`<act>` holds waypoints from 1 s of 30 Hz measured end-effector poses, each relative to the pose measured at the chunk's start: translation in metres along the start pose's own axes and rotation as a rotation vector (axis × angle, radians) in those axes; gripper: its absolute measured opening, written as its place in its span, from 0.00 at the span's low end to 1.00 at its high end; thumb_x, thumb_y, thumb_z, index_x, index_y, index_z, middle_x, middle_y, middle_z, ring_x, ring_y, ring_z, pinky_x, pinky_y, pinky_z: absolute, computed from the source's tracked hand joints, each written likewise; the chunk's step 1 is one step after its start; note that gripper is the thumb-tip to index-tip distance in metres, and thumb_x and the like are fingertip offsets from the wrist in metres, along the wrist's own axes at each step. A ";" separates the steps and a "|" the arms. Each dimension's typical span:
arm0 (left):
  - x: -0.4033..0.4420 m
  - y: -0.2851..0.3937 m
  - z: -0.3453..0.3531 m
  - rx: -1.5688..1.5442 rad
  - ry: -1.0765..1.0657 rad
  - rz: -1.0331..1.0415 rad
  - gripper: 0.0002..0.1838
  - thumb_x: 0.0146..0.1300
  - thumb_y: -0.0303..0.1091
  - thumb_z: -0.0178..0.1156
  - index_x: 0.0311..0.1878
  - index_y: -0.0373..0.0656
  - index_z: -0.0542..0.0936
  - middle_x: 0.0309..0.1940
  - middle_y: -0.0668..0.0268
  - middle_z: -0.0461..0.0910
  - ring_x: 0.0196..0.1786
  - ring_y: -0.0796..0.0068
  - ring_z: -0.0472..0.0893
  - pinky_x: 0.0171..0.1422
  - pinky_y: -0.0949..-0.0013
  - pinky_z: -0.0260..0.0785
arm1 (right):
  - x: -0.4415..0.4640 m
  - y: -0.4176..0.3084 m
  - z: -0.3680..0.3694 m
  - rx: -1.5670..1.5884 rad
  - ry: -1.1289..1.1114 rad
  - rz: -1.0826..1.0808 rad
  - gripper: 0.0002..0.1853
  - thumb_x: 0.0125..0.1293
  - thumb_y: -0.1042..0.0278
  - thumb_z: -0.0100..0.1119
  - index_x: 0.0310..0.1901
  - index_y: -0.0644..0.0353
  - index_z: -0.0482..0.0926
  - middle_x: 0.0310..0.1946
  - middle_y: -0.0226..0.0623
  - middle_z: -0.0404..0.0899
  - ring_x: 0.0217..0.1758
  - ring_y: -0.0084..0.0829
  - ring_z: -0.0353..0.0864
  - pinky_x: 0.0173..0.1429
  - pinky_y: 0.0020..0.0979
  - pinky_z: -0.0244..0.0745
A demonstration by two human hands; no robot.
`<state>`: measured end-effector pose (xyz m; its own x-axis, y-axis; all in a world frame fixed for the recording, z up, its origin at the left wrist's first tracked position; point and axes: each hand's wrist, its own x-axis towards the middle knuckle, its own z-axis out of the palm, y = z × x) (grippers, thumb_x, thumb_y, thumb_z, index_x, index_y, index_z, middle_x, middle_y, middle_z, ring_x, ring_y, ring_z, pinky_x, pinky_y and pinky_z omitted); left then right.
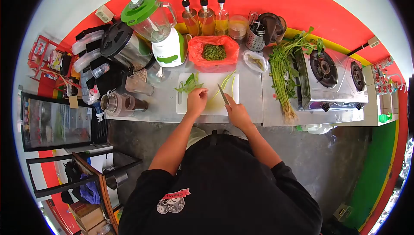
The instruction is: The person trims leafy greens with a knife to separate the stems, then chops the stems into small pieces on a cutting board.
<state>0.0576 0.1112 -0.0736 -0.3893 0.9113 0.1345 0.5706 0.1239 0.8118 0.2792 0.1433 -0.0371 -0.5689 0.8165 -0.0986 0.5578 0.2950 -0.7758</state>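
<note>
On the white cutting board [186, 110], my right hand [236, 110] is closed around the handle of a knife [223, 93], its blade pointing up and to the left. My left hand [197, 101] rests over the board's left half with the fingers curled; whether anything is pinched in them is hidden. Just above it lie green leaves [188, 83]. Long green stems [228, 79] lie at the board's upper right, near the blade. Behind the board, a red plastic bag [214, 64] holds chopped greens [214, 52].
A blender [168, 49] and pump bottles [206, 17] line the back wall. Right of the board lie a clear bag [255, 61], a long bunch of rooted greens [282, 79] and a gas stove [334, 84]. At left stand a metal-and-glass press [123, 104] and a glass jug [139, 85].
</note>
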 end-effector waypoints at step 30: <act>-0.058 0.004 -0.016 -0.094 0.069 -0.069 0.11 0.65 0.20 0.61 0.49 0.34 0.84 0.38 0.53 0.84 0.38 0.61 0.84 0.45 0.64 0.76 | 0.022 -0.006 0.050 -0.567 -0.097 0.050 0.41 0.66 0.72 0.57 0.80 0.53 0.52 0.27 0.51 0.85 0.31 0.49 0.88 0.36 0.47 0.85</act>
<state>0.0710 0.0526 -0.0692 -0.4756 0.8724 0.1126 0.4721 0.1451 0.8695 0.2331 0.1343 -0.0660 -0.5711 0.7952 -0.2040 0.8072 0.4986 -0.3159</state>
